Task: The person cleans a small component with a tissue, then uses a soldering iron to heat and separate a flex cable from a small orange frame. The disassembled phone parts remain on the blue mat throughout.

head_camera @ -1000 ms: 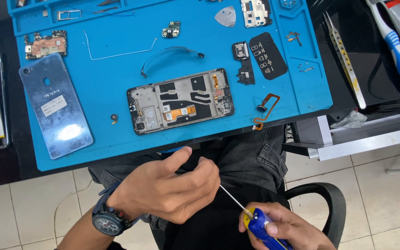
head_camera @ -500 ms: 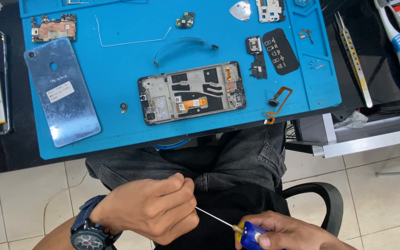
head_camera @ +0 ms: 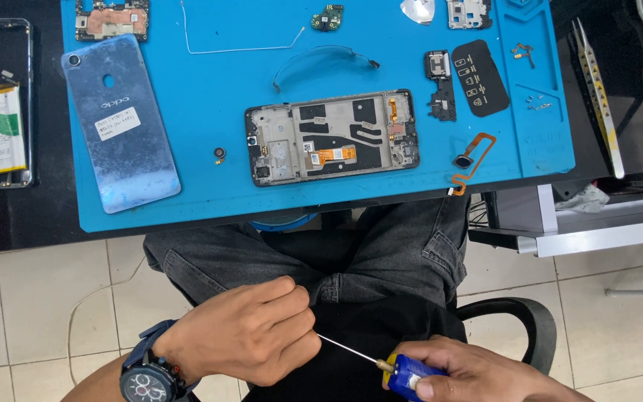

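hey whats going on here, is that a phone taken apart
Yes. A seated person holds a small screwdriver over their lap: the right hand grips its blue handle and the left hand is closed around the tip end of the thin shaft. On the blue work mat above lie the opened phone frame, the blue back cover, a small circuit board and loose flex cables. Neither hand touches them.

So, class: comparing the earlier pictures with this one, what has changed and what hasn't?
Both hands have dropped lower over the lap. The left hand still pinches the screwdriver tip, and the right hand still grips its blue handle. The phone frame and back cover stay put on the blue mat.
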